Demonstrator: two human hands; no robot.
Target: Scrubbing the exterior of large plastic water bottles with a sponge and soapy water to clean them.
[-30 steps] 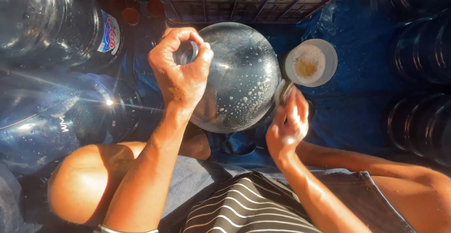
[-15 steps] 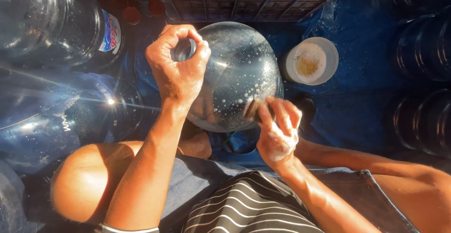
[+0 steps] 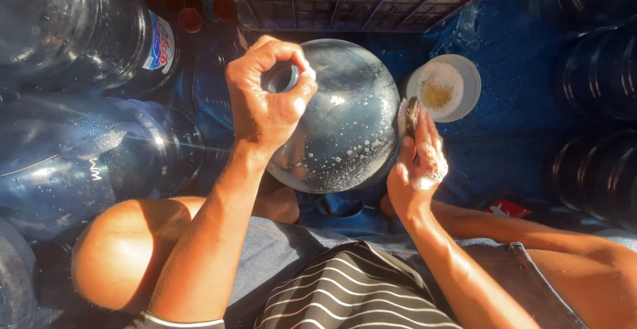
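The large water jug (image 3: 338, 120), blue-tinted and round, stands upright between the person's knees on a blue tarp (image 3: 517, 77), near the middle of it. Soap bubbles fleck its wet shoulder, thickest along the lower right side.

Nearest the camera lie a striped garment (image 3: 345, 289) and denim over the lap, with a bare knee (image 3: 119, 249) at the lower left. From there the left hand (image 3: 269, 100) reaches up and curls around the jug's neck, thumb and forefinger closed in a ring about the opening. The right hand (image 3: 418, 160), covered in foam, is pressed to the jug's right flank, its fingers closed around a small scrubbing brush (image 3: 408, 113) whose bristles touch the wall of the jug.

Just beyond that brush, towards the tarp's right side, sits a small white bowl (image 3: 458, 86) with a yellowish soapy residue inside. A red scrap (image 3: 507, 207) lies on the tarp below it, near the right forearm.

To the left, other big jugs (image 3: 86, 150) lie on their sides, touching one another, one with a paper label. More dark jugs (image 3: 597, 123) crowd the right edge. Along the far edge stands a grey plastic crate (image 3: 345, 0), with red caps (image 3: 199, 10) gathered just left of it.
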